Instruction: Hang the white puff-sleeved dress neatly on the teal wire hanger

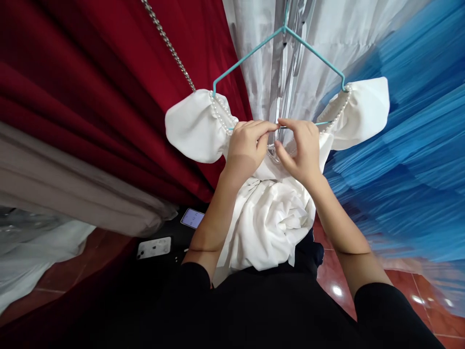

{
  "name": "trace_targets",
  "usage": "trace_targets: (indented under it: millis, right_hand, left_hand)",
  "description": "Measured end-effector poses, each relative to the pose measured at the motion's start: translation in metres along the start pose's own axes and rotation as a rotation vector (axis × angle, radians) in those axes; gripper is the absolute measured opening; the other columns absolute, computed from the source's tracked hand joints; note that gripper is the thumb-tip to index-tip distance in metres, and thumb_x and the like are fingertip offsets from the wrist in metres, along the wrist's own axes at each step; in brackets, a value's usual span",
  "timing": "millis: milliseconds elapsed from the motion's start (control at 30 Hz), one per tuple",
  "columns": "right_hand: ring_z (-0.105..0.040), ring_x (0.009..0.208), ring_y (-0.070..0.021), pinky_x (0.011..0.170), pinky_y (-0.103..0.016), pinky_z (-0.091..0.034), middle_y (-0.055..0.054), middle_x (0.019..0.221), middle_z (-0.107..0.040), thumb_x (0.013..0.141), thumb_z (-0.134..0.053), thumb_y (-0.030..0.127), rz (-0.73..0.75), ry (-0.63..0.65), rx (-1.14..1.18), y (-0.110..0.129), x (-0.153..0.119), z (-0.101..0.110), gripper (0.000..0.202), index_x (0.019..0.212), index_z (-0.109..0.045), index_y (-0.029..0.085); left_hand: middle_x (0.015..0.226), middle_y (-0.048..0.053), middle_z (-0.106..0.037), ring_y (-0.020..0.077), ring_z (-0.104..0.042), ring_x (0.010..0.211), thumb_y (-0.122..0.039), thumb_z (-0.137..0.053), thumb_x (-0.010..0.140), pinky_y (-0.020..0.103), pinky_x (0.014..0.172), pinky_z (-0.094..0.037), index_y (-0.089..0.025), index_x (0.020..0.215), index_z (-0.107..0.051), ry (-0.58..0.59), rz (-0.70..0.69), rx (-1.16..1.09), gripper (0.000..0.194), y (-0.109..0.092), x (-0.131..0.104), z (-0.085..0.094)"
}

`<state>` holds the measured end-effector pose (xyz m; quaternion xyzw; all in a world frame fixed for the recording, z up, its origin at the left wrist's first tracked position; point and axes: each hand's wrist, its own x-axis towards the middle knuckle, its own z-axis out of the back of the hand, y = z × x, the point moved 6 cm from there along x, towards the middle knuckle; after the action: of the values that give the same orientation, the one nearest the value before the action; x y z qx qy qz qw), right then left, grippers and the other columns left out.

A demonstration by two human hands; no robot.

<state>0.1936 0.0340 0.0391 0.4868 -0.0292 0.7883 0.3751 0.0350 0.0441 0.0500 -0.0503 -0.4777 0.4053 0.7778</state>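
A white dress (274, 213) with puffed sleeves and pearl-beaded edging hangs on a teal clothes hanger (250, 51). Its skirt is bunched into a roll below the bodice. My left hand (249, 145) is curled over the hanger's lower bar, its index fingertip near the centre. From the other side my right hand (303, 148) meets it, fingers over the same bar and thumb lower, beside the beaded neckline. The two index fingertips almost touch. The other fingers are partly hidden, and any small thing between the fingertips cannot be made out.
Red drapery (119, 63) with a beaded chain (170, 46) hangs at left, blue ruffled tulle (410, 160) at right, white fabric (341, 29) behind. Two phones, one white-backed (154, 247) and one with a lit screen (192, 218), lie on a black surface. Red tiles (337, 271) cover the floor.
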Motion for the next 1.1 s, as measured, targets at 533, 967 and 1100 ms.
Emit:
trace_targets:
  millis: [533,967,1100]
  right_hand:
    - [-0.072,0.108,-0.0259,0.105,-0.052,-0.054,-0.002,0.113,-0.079,0.104,-0.06,0.021,-0.004,-0.144,0.038,-0.006,-0.005,0.003,0.026,0.121,-0.076,0.032]
    - [-0.072,0.114,-0.0253,0.108,-0.053,-0.054,-0.003,0.121,-0.077,0.103,-0.058,0.022,0.04,-0.078,0.02,-0.007,-0.003,-0.007,0.035,0.132,-0.072,0.034]
    - [-0.072,0.119,-0.0265,0.113,-0.055,-0.053,-0.004,0.124,-0.076,0.106,-0.057,0.025,0.01,-0.051,0.011,-0.004,-0.003,-0.004,0.033,0.134,-0.072,0.035]
  left_hand:
    - [0.104,0.0,-0.071,0.0172,-0.07,0.102,-0.01,-0.075,0.099,0.035,0.099,-0.058,-0.022,0.105,-0.061,-0.686,-0.057,-0.142,0.02,0.092,0.012,0.106]
    - [0.096,0.001,-0.08,0.0182,-0.08,0.089,-0.043,-0.071,0.104,0.034,0.08,-0.065,-0.02,0.101,-0.073,-0.54,0.042,-0.119,0.023,0.075,-0.073,0.043]
    - [0.114,-0.001,-0.083,0.0236,-0.079,0.117,-0.03,-0.068,0.107,0.049,0.108,-0.063,-0.028,0.1,-0.076,-0.293,-0.218,-0.051,0.011,0.013,-0.045,0.019]
